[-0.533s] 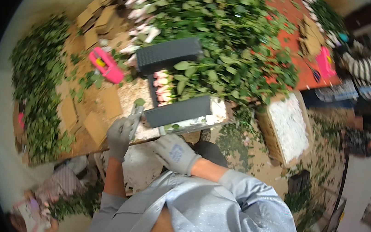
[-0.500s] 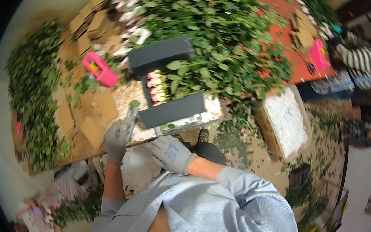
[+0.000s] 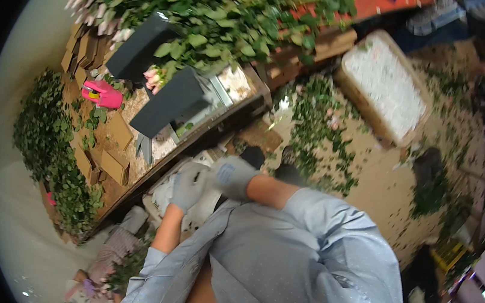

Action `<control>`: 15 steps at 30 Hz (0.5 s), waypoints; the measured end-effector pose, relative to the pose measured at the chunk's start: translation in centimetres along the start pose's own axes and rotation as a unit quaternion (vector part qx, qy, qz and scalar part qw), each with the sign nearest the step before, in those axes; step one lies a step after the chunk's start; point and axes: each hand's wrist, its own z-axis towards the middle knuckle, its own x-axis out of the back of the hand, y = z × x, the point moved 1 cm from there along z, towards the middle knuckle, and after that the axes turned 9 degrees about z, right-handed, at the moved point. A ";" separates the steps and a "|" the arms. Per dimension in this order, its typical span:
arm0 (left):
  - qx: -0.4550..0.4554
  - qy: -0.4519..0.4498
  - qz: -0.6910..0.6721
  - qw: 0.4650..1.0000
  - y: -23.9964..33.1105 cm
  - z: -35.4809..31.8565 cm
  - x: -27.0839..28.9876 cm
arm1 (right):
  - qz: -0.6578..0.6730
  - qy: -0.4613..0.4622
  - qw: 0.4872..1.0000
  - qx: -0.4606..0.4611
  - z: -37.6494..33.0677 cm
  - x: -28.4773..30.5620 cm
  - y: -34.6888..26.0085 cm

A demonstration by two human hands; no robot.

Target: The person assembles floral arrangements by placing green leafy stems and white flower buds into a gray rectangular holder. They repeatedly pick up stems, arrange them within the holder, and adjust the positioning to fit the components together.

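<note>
My left hand (image 3: 190, 186), in a grey glove, is held in front of the table's near edge with its fingers curled; a small dark spot shows at the fingers, and what it is I cannot make out. Touching or nearly touching it is my right hand (image 3: 232, 177), gloved alike and smeared by motion, its fingers hidden. Beyond them on the table stand two dark grey blocks, a near one (image 3: 173, 102) and a far one (image 3: 143, 47). Pink roses (image 3: 153, 79) show between these blocks, their leafy stems reaching right. A grey metal piece (image 3: 145, 148) rests by the near block.
A heap of leafy rose stems (image 3: 211, 11) covers the far table. On the left are a pink tape dispenser (image 3: 102, 95), cardboard pieces (image 3: 115, 166) and more foliage (image 3: 53, 140). A white-filled bin (image 3: 386, 90) stands right, with fallen leaves (image 3: 318, 130) on the floor. Other people are around.
My view has turned, so the table sits further up and left. My left hand has come away from the table beside the blocks and moved close to my right hand.
</note>
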 end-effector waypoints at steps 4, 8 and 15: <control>-0.066 -0.168 0.075 0.981 -1.3 -2.1 -7.8 | 0.058 0.086 0.985 -0.141 -6.1 -8.6 9.2; 0.014 -0.232 0.069 0.970 -2.0 -1.0 -10.9 | 0.144 0.029 0.934 -0.325 -13.1 -15.7 15.8; -0.041 0.028 0.253 0.966 -2.7 12.6 -13.3 | 0.256 0.025 0.863 -0.436 -18.4 -24.6 20.8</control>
